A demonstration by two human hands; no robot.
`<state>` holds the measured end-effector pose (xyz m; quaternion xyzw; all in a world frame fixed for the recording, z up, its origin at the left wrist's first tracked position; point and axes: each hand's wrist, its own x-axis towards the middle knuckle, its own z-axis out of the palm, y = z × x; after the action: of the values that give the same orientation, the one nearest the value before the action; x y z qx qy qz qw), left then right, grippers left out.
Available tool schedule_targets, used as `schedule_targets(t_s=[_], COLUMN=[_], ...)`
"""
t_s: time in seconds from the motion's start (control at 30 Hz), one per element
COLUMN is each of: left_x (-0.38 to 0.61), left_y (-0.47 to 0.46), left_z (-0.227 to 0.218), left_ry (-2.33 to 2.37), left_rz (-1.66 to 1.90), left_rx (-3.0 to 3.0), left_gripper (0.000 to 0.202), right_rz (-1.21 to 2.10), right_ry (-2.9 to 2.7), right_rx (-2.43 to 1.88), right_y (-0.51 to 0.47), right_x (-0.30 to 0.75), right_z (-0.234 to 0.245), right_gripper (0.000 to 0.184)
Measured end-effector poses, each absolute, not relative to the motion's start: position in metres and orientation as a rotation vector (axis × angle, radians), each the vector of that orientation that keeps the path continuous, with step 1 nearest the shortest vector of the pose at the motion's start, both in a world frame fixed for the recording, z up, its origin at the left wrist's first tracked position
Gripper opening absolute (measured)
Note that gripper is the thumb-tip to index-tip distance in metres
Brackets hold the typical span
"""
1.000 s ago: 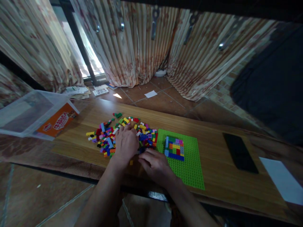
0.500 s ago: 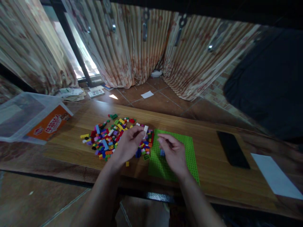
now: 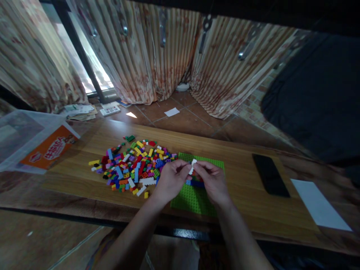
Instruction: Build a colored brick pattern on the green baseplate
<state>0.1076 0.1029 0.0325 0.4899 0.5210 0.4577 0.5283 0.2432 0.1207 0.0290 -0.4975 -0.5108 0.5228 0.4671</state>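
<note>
A small white brick (image 3: 193, 165) is pinched between the fingertips of my left hand (image 3: 169, 180) and my right hand (image 3: 213, 182), which meet above the green baseplate (image 3: 194, 195). Both hands are closed on it. Under them, a low build of coloured bricks (image 3: 197, 183) on the baseplate shows only as a blue strip; the rest is hidden. A heap of several loose coloured bricks (image 3: 132, 165) lies on the wooden board (image 3: 242, 187) just left of my left hand.
A black phone (image 3: 270, 174) lies flat to the right of the baseplate, and a white sheet (image 3: 319, 204) beyond it. A clear plastic box with an orange label (image 3: 46, 148) sits at the far left. Curtains and tiled floor lie behind the board.
My left hand rose out of the brick heap holding a white brick and carried it right. My right hand came up to meet it, and both now pinch it over the baseplate.
</note>
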Motion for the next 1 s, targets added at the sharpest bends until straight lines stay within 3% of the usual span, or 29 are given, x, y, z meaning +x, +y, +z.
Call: schedule_targets(t_s=[0.27, 0.43, 0.8, 1.0], left_x=[0.106, 0.112, 0.116, 0.115], left_y=[0.104, 0.102, 0.099, 0.098], left_z=[0.027, 0.018, 0.007, 0.007], left_ry=[1.531, 1.578, 1.541, 1.495], left_rz=[1.078, 0.938, 0.895, 0.904], left_rx=[1.391, 1.440, 1.543, 1.555], left_gripper=[0.021, 0.040, 0.043, 0.045], right_rz=[1.067, 1.018, 0.866, 0.956], right_ry=[-1.211, -1.411, -1.623, -1.543], right_rx=[-1.626, -1.795, -1.778, -1.828], right_y=[0.147, 0.150, 0.152, 0.152], right_x=[0.308, 0.319, 0.309, 0.308], right_z=[0.024, 0.020, 0.007, 0.003], right_gripper=[0.035, 0.029, 0.028, 0.031])
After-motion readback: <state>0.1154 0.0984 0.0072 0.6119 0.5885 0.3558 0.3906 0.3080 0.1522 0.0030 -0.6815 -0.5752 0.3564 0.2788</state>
